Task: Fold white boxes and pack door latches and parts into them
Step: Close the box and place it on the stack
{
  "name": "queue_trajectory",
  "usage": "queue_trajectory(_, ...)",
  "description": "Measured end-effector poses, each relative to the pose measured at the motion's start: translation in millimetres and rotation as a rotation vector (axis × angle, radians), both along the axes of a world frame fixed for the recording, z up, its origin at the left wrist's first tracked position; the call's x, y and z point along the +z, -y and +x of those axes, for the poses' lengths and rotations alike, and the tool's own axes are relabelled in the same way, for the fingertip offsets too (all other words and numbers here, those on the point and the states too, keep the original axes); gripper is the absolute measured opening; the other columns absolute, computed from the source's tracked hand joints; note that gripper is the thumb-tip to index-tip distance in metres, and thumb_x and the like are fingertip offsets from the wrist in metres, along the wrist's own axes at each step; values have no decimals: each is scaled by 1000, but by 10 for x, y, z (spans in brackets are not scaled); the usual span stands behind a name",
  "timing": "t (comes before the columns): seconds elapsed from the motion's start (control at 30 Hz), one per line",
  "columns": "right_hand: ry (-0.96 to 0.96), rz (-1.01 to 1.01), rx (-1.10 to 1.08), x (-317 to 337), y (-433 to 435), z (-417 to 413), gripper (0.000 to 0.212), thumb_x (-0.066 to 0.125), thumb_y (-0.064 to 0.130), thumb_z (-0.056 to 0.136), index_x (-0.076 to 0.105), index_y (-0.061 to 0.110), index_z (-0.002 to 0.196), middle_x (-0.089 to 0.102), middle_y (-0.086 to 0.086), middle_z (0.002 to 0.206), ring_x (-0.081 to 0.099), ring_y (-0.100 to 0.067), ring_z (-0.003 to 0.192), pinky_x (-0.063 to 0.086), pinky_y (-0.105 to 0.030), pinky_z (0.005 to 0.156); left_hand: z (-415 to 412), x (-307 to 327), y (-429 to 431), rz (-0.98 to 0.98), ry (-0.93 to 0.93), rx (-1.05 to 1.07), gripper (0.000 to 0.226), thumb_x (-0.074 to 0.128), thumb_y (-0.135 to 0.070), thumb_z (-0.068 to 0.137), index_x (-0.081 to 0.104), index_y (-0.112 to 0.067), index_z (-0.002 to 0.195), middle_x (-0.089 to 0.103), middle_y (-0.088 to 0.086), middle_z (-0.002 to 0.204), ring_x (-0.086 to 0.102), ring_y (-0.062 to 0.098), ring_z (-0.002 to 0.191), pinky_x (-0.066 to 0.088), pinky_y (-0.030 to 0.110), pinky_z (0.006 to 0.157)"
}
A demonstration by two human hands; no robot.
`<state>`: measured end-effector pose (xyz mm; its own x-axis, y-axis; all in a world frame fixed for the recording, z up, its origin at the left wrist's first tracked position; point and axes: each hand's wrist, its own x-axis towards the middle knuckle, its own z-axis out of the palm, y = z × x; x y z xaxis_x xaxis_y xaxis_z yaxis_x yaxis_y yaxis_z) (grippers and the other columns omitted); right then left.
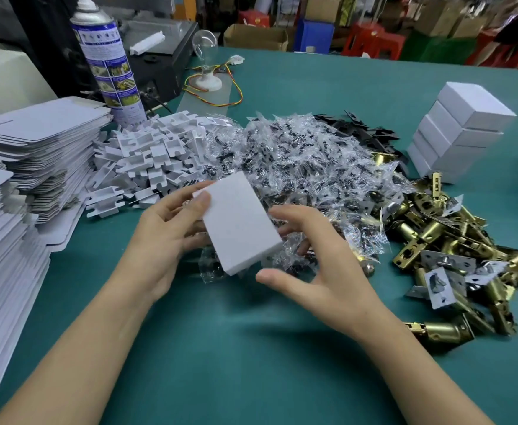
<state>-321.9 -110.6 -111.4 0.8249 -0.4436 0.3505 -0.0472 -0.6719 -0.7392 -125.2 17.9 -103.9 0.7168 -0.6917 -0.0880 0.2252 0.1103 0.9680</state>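
Box (239,222): closed, likely ready to stack.
Left hand (165,228): grips its left side.
Right hand (319,250): spread, steadying its right edge.

Open green table (220,348) lies nearer the person than both hands. Beyond the left hand (165,237), white cardboard inserts (147,154) crowd in; outside it, stacked flat box blanks (21,179). Beyond the right hand (322,253) lie bagged screws (297,161), brass latches (454,240) to its outer side.

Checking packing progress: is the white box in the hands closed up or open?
Closed. The white box gripped by the left hand shows only flat, unbroken faces, and no flap stands up. Whether anything is inside cannot be told.
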Motion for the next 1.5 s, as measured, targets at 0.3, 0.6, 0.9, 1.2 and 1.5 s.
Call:
queue_trajectory(0.3,-107,-410,-336,247,-382,202,76,78,65,75,60,18,132,56,-3,125,56,-25,114,51,-45,91,-112,-51,68,-91,-201,64,22,71,-31,86,72,-21,106,79,-5,92,75,11,72,60,23,61)
queue_trajectory(0.6,-55,150,-370,483,-48,100,45,86,47,76,68,35,116,69,11,106,67,-10,88,55,-26,71,-174,27,52,-132,-124,-104,56,58,-50,90,62,-22,139,73,8,129,73,23,115,63,31,80)
queue_trajectory(0.9,209,304,-677,892,1011,-127,38,79,58,80,65,33,105,74,3,104,71,-15,95,57,-30,77,-216,29,56,-46,168,-90,40,47,-42,105,58,-27,141,75,-2,125,73,16,114,62,38,92)
queue_trajectory(1.2,194,9,-1073,1104,2376,-283,52,76,56,75,62,24,114,68,5,113,61,-12,103,54,-36,90,-322,-79,60,-50,352,-108,40,53,-41,95,69,-24,128,75,-4,122,73,17,109,63,26,77)
queue_trajectory(1.5,9,-58,-1219,1016,2943,-481,56,75,52,79,59,22,123,61,-3,128,58,-23,115,41,-31,82,-319,-117,37,-33,455,-130,38,53,-38,96,71,-22,126,75,-5,122,73,16,109,63,28,78)
